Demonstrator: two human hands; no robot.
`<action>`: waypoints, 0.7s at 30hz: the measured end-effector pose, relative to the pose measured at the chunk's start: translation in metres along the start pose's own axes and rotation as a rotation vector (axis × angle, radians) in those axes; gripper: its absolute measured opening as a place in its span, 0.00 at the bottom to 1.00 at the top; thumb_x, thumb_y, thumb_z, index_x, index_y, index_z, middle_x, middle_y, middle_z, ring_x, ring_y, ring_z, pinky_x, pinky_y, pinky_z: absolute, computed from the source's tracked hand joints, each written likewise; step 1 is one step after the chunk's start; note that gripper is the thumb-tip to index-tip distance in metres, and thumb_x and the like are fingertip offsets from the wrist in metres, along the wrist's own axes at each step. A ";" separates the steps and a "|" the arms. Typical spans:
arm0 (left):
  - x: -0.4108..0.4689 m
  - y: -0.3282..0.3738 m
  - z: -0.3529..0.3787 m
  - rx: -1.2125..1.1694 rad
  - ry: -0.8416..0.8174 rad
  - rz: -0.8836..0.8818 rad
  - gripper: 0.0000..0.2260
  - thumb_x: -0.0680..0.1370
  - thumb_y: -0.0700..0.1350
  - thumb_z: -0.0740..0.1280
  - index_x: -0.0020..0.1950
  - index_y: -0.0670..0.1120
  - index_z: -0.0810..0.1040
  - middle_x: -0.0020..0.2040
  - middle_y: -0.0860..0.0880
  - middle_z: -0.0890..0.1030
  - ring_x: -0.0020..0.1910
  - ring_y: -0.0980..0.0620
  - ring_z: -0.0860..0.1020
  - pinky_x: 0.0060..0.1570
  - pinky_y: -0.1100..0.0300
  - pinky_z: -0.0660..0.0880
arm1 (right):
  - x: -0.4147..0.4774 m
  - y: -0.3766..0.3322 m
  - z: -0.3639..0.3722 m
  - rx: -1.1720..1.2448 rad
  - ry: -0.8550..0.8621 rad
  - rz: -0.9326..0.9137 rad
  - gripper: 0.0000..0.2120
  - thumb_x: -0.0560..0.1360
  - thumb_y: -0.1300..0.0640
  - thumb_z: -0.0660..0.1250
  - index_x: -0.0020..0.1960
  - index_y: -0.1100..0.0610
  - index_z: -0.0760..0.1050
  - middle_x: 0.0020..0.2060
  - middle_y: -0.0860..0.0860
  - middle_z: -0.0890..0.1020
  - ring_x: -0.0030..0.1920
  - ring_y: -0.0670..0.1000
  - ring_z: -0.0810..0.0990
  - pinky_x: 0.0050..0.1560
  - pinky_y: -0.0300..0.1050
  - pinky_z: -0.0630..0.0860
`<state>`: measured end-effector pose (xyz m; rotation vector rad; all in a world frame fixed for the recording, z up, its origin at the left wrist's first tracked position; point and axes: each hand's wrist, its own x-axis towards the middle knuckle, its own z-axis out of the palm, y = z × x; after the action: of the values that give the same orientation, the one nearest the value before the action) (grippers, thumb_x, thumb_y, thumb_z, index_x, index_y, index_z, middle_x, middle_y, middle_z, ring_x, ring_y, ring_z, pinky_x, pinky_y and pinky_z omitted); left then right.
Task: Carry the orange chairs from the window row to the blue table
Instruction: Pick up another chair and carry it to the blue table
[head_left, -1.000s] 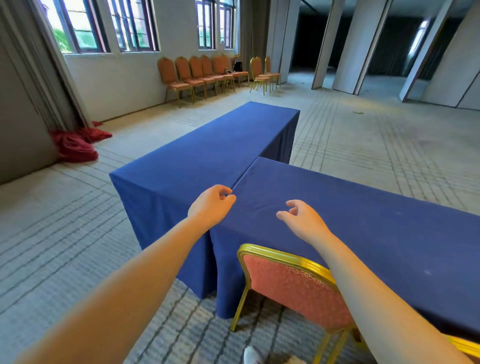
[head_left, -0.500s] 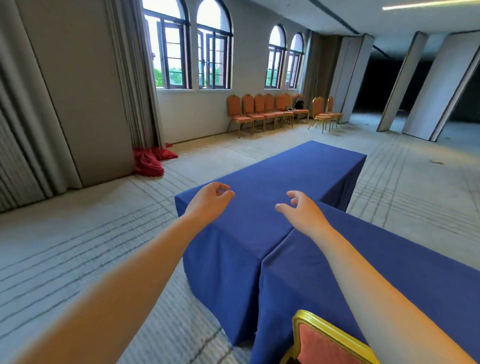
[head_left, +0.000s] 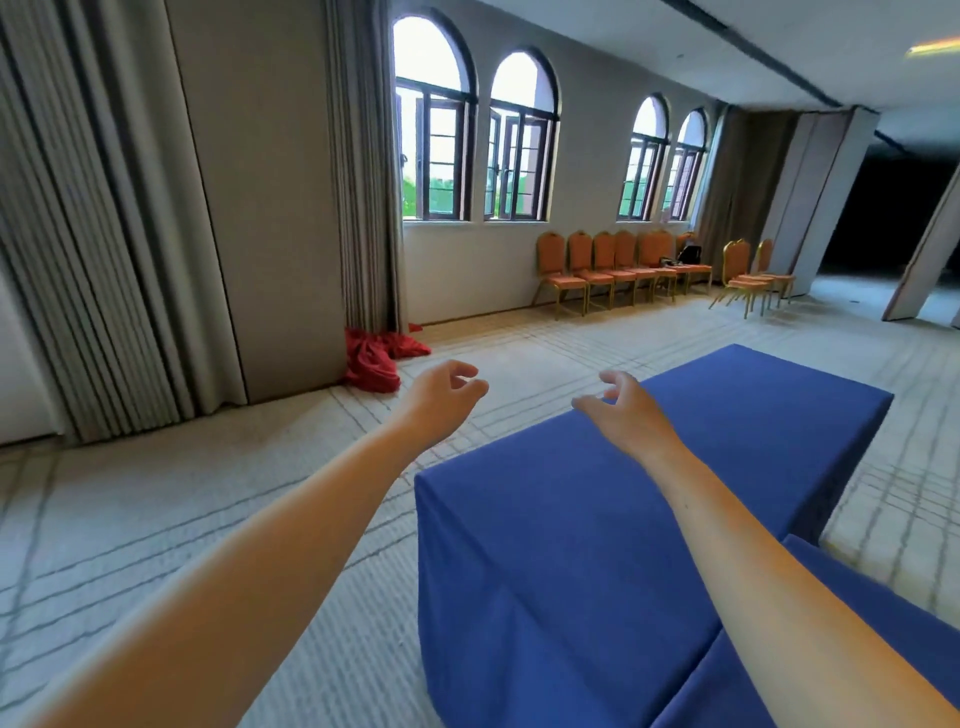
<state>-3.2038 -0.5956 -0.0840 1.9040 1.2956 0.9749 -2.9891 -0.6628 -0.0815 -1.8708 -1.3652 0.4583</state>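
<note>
A row of several orange chairs (head_left: 605, 270) with gold legs stands against the far wall under the arched windows. Two more orange chairs (head_left: 750, 275) stand apart to the right of that row. The blue-clothed table (head_left: 675, 441) fills the lower right, with a second blue table (head_left: 831, 649) butted against it at the bottom corner. My left hand (head_left: 441, 397) hangs in the air over the carpet, fingers loosely curled, holding nothing. My right hand (head_left: 626, 408) hovers over the blue table's near end, fingers relaxed and empty.
A heap of red cloth (head_left: 376, 358) lies on the floor by the grey curtain (head_left: 363, 171). A dark bag (head_left: 688, 254) sits on a chair at the row's right end. Grey partition panels (head_left: 826, 208) stand at the far right. Open carpet (head_left: 519, 343) stretches between table and chairs.
The view has lifted and swung left: the chair beside the table has dropped out of sight, the window row has come closer to centre. Both hands stay empty and outstretched.
</note>
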 end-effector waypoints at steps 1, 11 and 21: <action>0.016 -0.009 -0.011 0.007 0.011 -0.016 0.17 0.79 0.50 0.64 0.66 0.47 0.73 0.51 0.51 0.78 0.47 0.54 0.77 0.48 0.59 0.74 | 0.020 -0.011 0.013 0.001 -0.010 -0.008 0.30 0.78 0.47 0.65 0.76 0.53 0.61 0.73 0.54 0.68 0.69 0.54 0.71 0.60 0.51 0.71; 0.208 -0.153 -0.136 0.066 0.048 -0.014 0.15 0.78 0.51 0.65 0.63 0.48 0.75 0.55 0.50 0.80 0.52 0.54 0.77 0.53 0.58 0.73 | 0.197 -0.114 0.182 0.060 -0.046 -0.064 0.32 0.77 0.48 0.67 0.77 0.55 0.61 0.74 0.56 0.67 0.70 0.56 0.70 0.66 0.54 0.69; 0.427 -0.250 -0.192 0.044 -0.131 0.046 0.17 0.77 0.54 0.65 0.64 0.50 0.74 0.55 0.50 0.80 0.52 0.52 0.78 0.57 0.52 0.76 | 0.350 -0.167 0.285 0.064 0.096 0.089 0.31 0.78 0.46 0.65 0.77 0.54 0.61 0.74 0.55 0.67 0.70 0.55 0.69 0.64 0.52 0.69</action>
<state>-3.3814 -0.0953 -0.0915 2.0039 1.2114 0.8348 -3.1607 -0.2129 -0.0902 -1.8817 -1.1948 0.4465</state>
